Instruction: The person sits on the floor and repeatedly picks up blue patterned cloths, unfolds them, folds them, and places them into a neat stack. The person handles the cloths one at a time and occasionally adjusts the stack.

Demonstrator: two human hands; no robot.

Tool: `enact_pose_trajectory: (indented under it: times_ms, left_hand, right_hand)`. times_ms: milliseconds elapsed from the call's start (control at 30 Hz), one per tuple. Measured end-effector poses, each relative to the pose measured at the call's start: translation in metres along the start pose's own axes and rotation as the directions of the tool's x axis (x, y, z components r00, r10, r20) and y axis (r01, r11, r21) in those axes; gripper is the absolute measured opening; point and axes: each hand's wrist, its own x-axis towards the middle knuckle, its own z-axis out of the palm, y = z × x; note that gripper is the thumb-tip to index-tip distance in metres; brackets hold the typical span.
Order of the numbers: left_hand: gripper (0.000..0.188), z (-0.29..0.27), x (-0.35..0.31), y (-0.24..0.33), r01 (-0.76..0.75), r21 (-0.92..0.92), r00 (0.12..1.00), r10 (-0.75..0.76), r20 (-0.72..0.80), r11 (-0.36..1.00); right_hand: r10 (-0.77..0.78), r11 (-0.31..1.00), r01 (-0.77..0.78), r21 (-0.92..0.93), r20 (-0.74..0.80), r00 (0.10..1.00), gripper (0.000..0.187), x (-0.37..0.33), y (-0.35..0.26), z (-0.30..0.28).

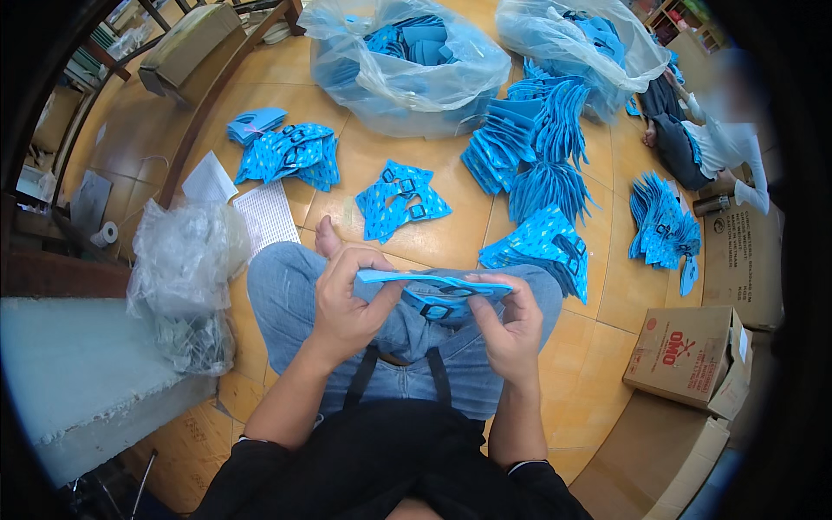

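Above my lap, a flat blue fabric piece [440,302] with a pale pattern and black buckles is held nearly edge-on. My left hand [351,299] pinches its left end between thumb and fingers. At its right end my right hand [510,334] grips it, thumb on the near side. Just beyond my knees, similar buckled pieces [381,212] lie overlapping on the floor. A fanned pile [533,243] of them rests by my right knee, and another pile [290,156] sits farther off to the left.
Tall stacks of blue pieces [555,113] stand before two clear plastic bags [381,100] [563,43]. Right are another pile [663,225], cardboard boxes [680,351] and a seated person [706,143]. Left are printed sheets [267,217], crumpled plastic bags [178,251] and a pale ledge [87,364].
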Motion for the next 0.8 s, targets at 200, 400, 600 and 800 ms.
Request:
enact_pose_trajectory:
  times_ms: [200,400,600,800]
  left_hand:
    - [0.025,0.001,0.001,0.002,-0.009,0.028,0.998,0.011,-0.060,1.000]
    - [0.025,-0.002,0.003,0.006,-0.060,0.062,0.998,0.061,-0.026,0.996]
    - [0.037,0.002,0.005,0.008,0.026,0.021,0.982,-0.022,-0.185,0.999]
    - [0.065,0.003,-0.005,0.026,-0.097,0.325,0.983,0.142,-0.117,0.941]
  right_hand:
    - [-0.055,0.998,0.055,-0.032,0.000,0.999,0.020,-0.002,0.001,-0.002]
    - [-0.107,0.993,0.104,-0.049,-0.060,0.992,0.016,0.000,0.000,0.003]
    - [0.097,0.992,-0.094,0.084,-0.032,0.995,0.017,-0.004,-0.006,0.003]
    - [0.182,0.938,-0.168,0.303,-0.017,0.983,0.029,-0.015,-0.015,0.016]
